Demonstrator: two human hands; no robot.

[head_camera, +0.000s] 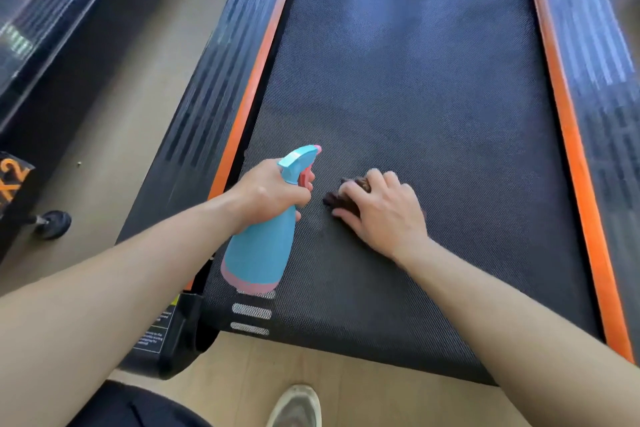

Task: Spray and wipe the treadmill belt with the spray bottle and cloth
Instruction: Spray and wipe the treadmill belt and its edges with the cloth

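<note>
The black textured treadmill belt point(415, 97) runs away from me between two orange strips. My left hand point(266, 192) grips the neck of a light blue spray bottle point(258, 253) with a pink trigger and pink base, held above the belt's near left part, nozzle pointing forward. My right hand point(381, 211) presses flat on a dark brown cloth point(337, 199) lying on the belt just right of the bottle. Most of the cloth is hidden under my fingers.
Black side rails point(207, 80) with orange edging point(575, 163) flank the belt. A second machine point(31, 45) stands to the left across a strip of wooden floor point(114, 135). A small black wheel point(53, 224) sits at left. My shoe point(296, 406) is on the floor behind the belt's end.
</note>
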